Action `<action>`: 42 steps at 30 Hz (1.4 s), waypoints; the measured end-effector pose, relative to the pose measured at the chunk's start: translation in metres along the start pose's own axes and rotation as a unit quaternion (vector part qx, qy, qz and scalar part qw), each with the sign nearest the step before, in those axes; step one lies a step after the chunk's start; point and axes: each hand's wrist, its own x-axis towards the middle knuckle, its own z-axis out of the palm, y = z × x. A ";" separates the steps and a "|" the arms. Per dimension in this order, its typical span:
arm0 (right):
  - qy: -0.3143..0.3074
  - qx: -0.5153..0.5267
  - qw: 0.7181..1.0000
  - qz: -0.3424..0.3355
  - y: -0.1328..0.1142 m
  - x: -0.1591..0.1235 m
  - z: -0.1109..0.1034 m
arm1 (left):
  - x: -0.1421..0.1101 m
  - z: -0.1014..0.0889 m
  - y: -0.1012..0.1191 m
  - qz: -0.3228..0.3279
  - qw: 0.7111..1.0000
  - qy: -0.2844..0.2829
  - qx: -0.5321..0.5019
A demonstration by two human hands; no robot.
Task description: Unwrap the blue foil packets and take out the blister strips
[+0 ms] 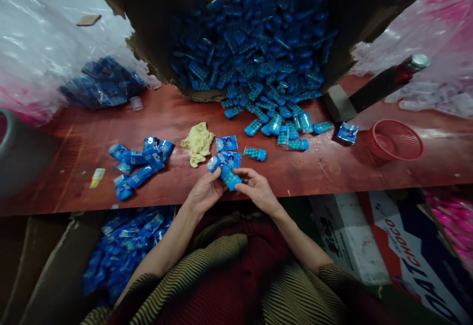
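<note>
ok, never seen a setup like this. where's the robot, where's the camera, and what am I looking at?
There's no robot: these are a person's bare hands. The single picture comes from a camera worn on the person's head, looking forward and down, so their left hand is on the picture's left and their right hand on its right.

Between them, they hold a small blue container at the near edge of a reddish table.

On the table, left to right, are a pile of blue printed packs, a crumpled yellow cloth, loose bead-filled containers and a red basket. Behind, a torn carton holds a large heap of similar containers.
</note>
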 end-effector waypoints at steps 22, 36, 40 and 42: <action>0.067 -0.161 0.977 -0.120 -0.006 -0.002 -0.001 | 0.001 -0.004 -0.008 0.013 0.994 -0.067 0.083; 0.047 -0.157 0.976 -0.144 -0.010 -0.003 -0.005 | 0.002 -0.006 -0.008 -0.001 0.992 -0.083 0.097; -0.042 -0.055 0.994 -0.079 -0.009 -0.001 -0.006 | 0.002 -0.010 -0.007 -0.053 0.984 -0.149 0.086; -0.065 -0.020 0.996 -0.060 -0.008 -0.002 -0.005 | 0.003 -0.012 -0.005 -0.071 0.978 -0.176 0.086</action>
